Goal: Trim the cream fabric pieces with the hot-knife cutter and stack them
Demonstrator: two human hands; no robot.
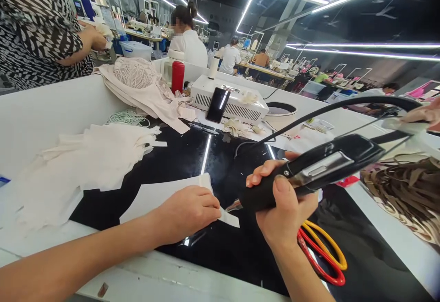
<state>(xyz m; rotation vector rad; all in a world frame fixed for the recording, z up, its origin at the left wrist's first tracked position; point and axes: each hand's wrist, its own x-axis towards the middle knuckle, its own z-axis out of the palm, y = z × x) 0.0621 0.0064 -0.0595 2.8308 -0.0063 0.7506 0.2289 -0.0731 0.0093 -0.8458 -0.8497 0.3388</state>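
Observation:
My left hand (192, 212) is closed, its fingertips bunched on a white fabric piece (154, 196) lying on the glossy black board (227, 247). A narrow end of the fabric sticks out past my fingers. In my right hand (285, 210) is a black corded hand tool (326, 164) that looks like an ultrasonic cutter, my fingers and thumb wrapped round its grip. Its pointed metal tip is at the fabric's narrow end, close to my left fingertips. Whether the tip touches the fabric I cannot tell. A black cable loops from the tool's rear.
Cream fabric pieces (99, 155) lie in a heap at left. Behind the board stand a phone (217, 105), a white vented box (230, 98) and a red bottle (178, 77). Red and yellow loops (326, 256) and brown straps (405, 192) are at right. Other people work beyond.

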